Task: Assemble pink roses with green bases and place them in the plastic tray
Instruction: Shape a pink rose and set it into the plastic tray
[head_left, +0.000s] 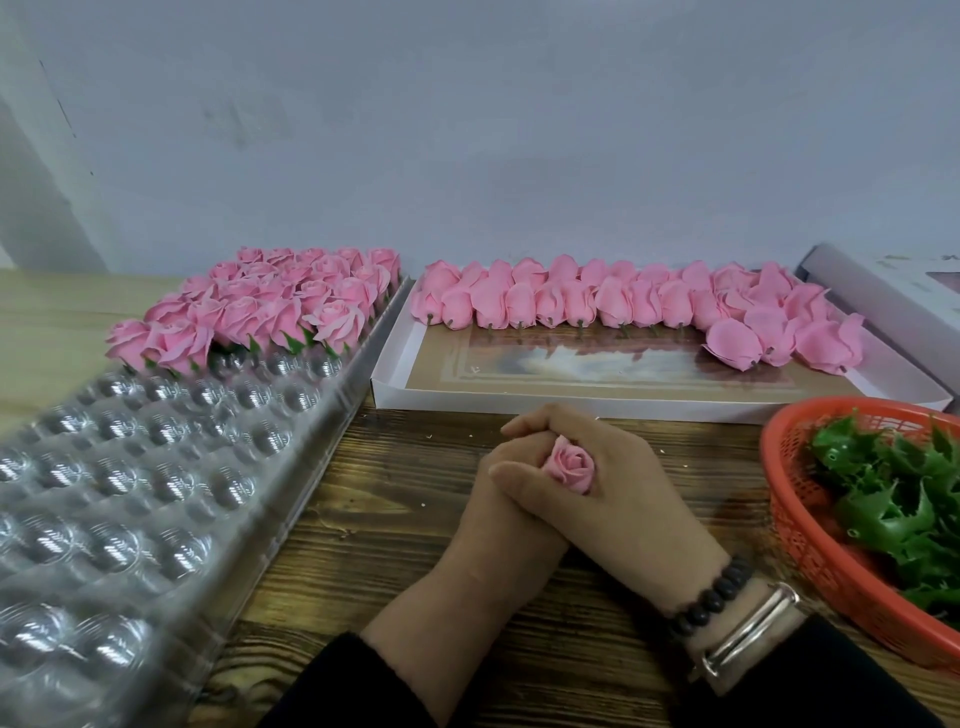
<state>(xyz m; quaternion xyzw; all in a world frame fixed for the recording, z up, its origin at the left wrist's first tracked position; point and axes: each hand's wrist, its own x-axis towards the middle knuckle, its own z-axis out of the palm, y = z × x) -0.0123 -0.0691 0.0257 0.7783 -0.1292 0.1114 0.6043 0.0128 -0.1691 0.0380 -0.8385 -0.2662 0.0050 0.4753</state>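
A pink rose (569, 469) sits between my two hands above the wooden table, its bloom facing up. My left hand (511, 512) and my right hand (618, 467) are both wrapped around it, fingers overlapping; its base is hidden inside them. The clear plastic tray (130, 483) lies at the left, with finished roses with green bases (260, 306) filling its far rows and bare cups nearer me. Loose pink rose heads (623, 301) lie in a white flat box (395, 384). Green bases (898, 499) fill a red basket (789, 509) at the right.
A white carton (883, 291) stands at the far right against the grey wall. Bare wooden table (395, 519) runs between the tray and my hands. A bead bracelet and a metal bangle sit on my right wrist.
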